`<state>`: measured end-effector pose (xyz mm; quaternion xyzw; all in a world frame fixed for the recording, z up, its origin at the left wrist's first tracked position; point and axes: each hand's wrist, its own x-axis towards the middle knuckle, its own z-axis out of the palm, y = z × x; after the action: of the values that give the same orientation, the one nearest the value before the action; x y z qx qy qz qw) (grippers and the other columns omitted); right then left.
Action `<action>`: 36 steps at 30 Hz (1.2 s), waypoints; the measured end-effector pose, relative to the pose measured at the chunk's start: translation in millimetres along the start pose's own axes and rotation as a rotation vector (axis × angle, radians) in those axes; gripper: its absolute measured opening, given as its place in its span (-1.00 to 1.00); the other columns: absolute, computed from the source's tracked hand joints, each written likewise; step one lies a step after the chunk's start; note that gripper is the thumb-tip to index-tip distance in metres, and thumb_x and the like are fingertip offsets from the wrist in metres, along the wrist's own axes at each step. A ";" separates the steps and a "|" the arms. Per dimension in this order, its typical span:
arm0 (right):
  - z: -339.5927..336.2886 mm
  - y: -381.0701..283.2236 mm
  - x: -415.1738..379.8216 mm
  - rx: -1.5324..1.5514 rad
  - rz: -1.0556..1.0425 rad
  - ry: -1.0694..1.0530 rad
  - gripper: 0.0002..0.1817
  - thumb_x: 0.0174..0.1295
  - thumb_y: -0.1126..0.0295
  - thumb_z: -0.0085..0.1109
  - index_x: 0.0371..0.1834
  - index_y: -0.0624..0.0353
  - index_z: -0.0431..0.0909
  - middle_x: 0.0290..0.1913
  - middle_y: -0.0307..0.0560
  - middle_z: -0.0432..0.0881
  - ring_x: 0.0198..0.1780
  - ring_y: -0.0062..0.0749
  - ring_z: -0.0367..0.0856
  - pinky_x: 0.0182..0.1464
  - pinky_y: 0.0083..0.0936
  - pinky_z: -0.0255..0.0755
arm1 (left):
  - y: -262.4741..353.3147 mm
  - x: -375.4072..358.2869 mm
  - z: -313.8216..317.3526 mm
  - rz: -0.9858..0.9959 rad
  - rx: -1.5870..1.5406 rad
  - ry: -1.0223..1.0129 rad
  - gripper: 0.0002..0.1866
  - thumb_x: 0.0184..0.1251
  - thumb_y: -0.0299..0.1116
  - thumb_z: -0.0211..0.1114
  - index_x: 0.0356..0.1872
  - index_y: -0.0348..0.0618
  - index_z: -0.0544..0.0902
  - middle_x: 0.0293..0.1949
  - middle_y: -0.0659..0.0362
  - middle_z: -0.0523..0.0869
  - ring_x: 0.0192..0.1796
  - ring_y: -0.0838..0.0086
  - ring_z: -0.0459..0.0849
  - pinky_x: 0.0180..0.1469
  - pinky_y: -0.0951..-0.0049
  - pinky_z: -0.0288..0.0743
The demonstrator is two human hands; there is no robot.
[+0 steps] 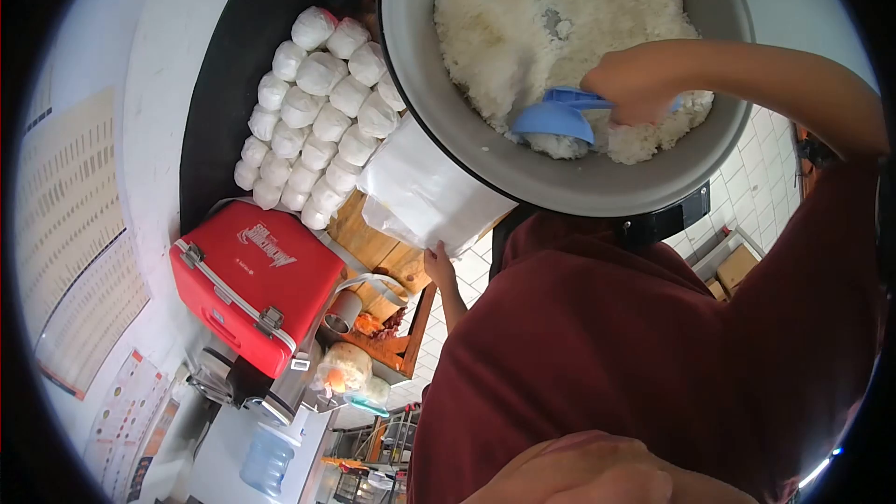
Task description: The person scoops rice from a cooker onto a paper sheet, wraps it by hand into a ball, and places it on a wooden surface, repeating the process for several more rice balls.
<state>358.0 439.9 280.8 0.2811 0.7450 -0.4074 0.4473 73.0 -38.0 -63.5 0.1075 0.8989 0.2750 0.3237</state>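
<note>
Grip, right hand (642, 84): fingers wrapped round the handle of a blue scoop (555, 117), blade dug into cooked rice (560, 19) inside a big grey pot (597, 182). Grip, left hand (439, 266): pinching the lower edge of a white plastic bag (420, 189), held just under the pot rim, touching or nearly so.

Largest to smallest:
- Pot w/ rice: fills the upper frame; rice heaped high, a hollow near the scoop. Judged: most of the rice remains to be portioned.
- Red cooler box (257, 280): lid shut, latches down, beside the packed portions.
- Packed rice bags (313, 117): approx. two dozen tied white bundles, stacked in rows on a dark tray (219, 84) left of the pot. Judged: a good batch is done.
- Bag in hand: looks flat and unfilled, so this portion is not yet loaded.
- Scoop: load not visible.

Hidden / unclear: pot top cut off by frame edge; wooden tabletop (373, 243) mostly covered; the person's maroon shirt blocks the lower right; left fingertips partly behind the bag; small items near the cooler too small to identify; fisheye bends all edges.
</note>
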 end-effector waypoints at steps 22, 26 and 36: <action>34.9 41.8 -68.9 1.047 -0.095 0.075 -0.58 0.31 -0.04 0.03 -0.15 0.13 0.46 -0.64 -0.24 0.38 -0.72 -0.64 0.30 -0.80 -0.68 0.09 | 72.8 10.2 -20.9 0.158 0.173 -0.152 -0.62 0.06 -0.17 0.34 -0.37 -0.36 0.56 -0.43 -0.03 0.66 -0.35 0.24 0.63 -0.26 0.31 0.49; 78.8 20.5 -78.2 1.359 -0.359 0.238 -0.56 0.32 -0.03 0.01 -0.07 0.17 0.41 -0.63 -0.22 0.38 -0.77 -0.64 0.33 -0.81 -0.68 0.23 | 61.7 12.0 -10.5 -0.029 -0.182 -0.168 -0.62 0.04 -0.26 0.38 -0.23 -0.36 0.54 -0.31 0.05 0.69 -0.30 0.40 0.65 -0.32 0.41 0.52; 212.9 -144.4 63.0 2.032 -0.564 -0.039 -0.53 0.37 0.22 -0.03 0.33 -0.18 0.18 -0.45 -0.18 0.32 -0.70 -0.64 0.16 -0.75 -0.74 0.09 | 65.9 23.8 -26.3 0.150 -0.214 -0.269 -0.57 0.16 -0.20 0.31 -0.10 -0.40 0.59 -0.20 -0.03 0.71 -0.22 0.35 0.69 -0.12 0.37 0.52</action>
<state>310.2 186.9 218.7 0.3335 0.0846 -0.9339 -0.0974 38.8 14.1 -21.9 0.1749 0.8027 0.3754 0.4292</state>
